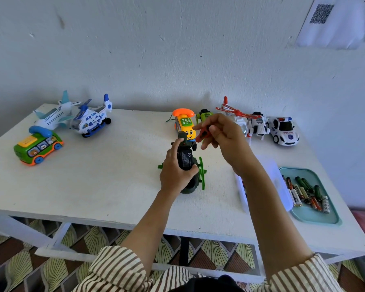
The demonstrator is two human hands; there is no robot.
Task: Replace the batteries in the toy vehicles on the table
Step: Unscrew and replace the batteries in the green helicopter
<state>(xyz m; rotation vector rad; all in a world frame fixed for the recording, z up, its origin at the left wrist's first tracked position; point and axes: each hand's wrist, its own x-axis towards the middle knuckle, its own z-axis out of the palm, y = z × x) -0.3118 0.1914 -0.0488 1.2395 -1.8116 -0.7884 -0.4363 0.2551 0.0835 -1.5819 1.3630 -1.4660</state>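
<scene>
- The white worktop (pixel 93 186) carries toy vehicles along its far edge, in one group to the left and another to the right.
- The teal tray (pixel 316 218) sits near right with loose batteries (pixel 303 192) in it, well apart from both hands.
- The dark green toy helicopter (pixel 185 161) is mid-worktop, belly up, with its long axis running near to far.
- My left hand (pixel 173 173) grips its body from the left, fingers curled round it.
- My right hand (pixel 226 142) hovers just far-right of the toy, fingers (pixel 200 126) pinching the red screwdriver (pixel 202 134).
- The screwdriver slants down-left toward the belly's far end. I cannot tell whether its tip touches. I judge that seating it in a cover screw comes next.
</scene>
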